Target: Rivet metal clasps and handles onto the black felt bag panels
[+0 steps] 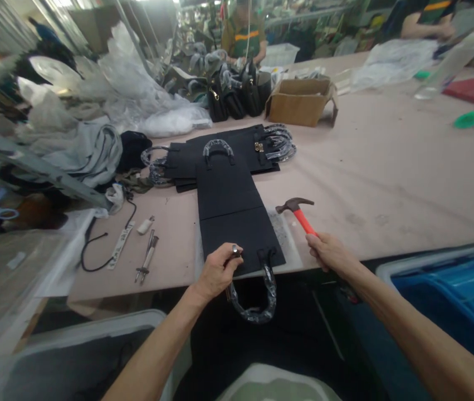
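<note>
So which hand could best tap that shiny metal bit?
Probably the right hand: it holds the hammer beside the black panel, while the left hand pinches the metal bit on it.

There is only one view, from the person's head. It faces forward and down across the table (387, 184), very near to the left hand (216, 270) and right hand (328, 253) at lower centre; its far end reaches the upper frame.
</note>
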A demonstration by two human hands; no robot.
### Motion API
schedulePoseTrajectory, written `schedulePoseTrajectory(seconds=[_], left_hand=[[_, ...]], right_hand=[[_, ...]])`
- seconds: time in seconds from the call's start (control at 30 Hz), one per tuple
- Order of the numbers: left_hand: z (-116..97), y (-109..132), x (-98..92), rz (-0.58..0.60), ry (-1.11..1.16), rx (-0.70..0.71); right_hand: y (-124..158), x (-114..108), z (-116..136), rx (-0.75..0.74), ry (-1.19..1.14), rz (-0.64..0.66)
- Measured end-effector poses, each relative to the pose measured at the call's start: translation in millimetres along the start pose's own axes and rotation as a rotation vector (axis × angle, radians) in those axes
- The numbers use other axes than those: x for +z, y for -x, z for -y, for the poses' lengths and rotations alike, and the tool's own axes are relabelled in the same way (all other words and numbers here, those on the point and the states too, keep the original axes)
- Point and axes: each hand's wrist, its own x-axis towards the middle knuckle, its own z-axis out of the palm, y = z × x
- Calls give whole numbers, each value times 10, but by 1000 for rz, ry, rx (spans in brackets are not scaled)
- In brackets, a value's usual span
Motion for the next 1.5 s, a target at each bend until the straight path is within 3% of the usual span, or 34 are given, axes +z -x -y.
schedulePoseTrajectory(seconds=[0.07, 0.13, 0.23, 0.3, 0.37, 0.47, 0.6, 0.8, 1.0, 1.17, 1.33, 1.5], left_hand=[[-1, 7, -3, -17, -10, 25], [7, 21, 10, -31, -28, 43], [15, 40, 38, -55, -56, 50], [15, 47, 52, -72, -67, 36], [17, 52, 61, -95, -78, -2], [30, 68, 71, -121, -100, -12], [40, 100, 90, -109, -119, 142], [24, 110, 100, -219, -98, 0], [40, 157, 99, -144, -137, 183], [-8, 110, 92, -308, -72, -101], [-37, 49, 83, -219, -41, -102], [-31, 33, 111, -201, -45, -113]], right_hand=[[-72, 15, -47, 2, 52, -78], [-92, 57, -17, -91, 116, -202], [-42, 255, 152, -485, 128, -369], [18, 461, 285, -710, 96, -353], [73, 664, 374, -772, 103, -281], [112, 849, 392, -759, 155, -245], [94, 861, 339, -755, 142, -229], [83, 834, 358, -754, 136, -218], [85, 847, 369, -744, 144, -215], [74, 851, 371, -745, 142, -218], [73, 854, 369, -739, 137, -218], [79, 849, 371, -736, 139, -217]])
